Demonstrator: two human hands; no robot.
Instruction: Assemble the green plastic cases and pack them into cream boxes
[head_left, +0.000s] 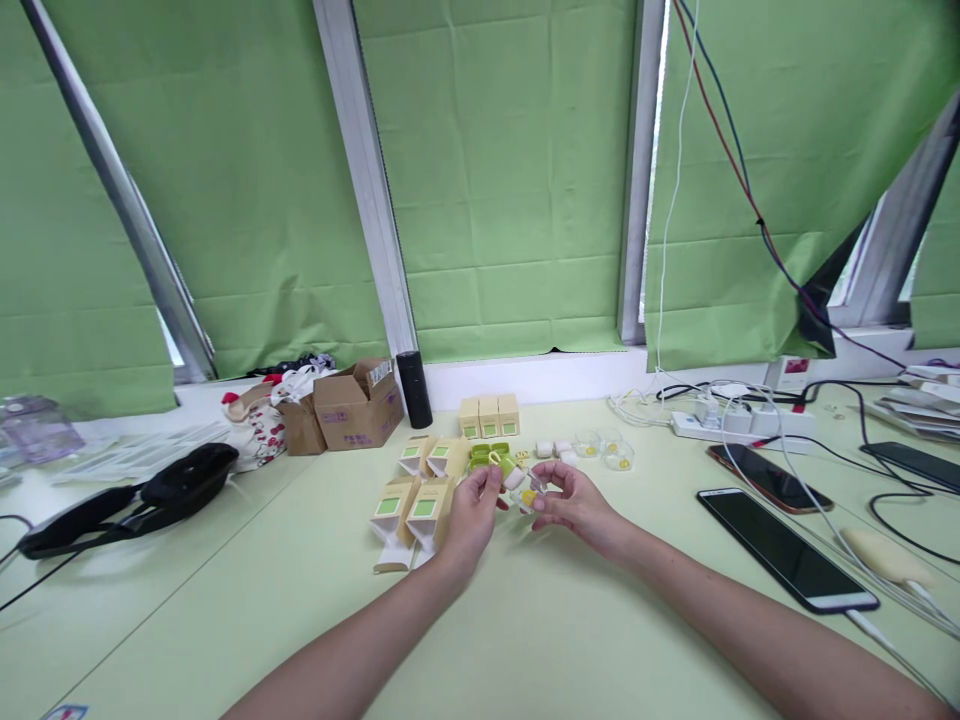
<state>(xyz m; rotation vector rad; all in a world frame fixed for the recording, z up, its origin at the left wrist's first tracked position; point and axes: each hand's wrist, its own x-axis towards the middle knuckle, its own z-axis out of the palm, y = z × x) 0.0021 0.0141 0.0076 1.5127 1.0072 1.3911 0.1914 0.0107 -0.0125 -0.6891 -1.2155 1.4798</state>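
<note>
My left hand [472, 512] is closed, thumb and fingers pinching a small green piece with a white end and a loop [507, 469]. Facing it, my right hand [576, 502] grips a clear round piece with a yellow centre [527, 496]. The two pieces are close together; whether they touch is hard to tell. Just behind my hands lie green pieces [480, 453], small white pieces [559, 449] and more clear round pieces with yellow centres [619, 457]. Beside my left hand stand several small cream boxes with flaps open [430, 508].
Three cream boxes [489, 416] stand in a row at the back. Further left are a cardboard box [358, 405], a black cylinder [414, 388] and a black strapped pouch [187, 476]. Phones [784, 545], a power strip [739, 428] and cables occupy the right side.
</note>
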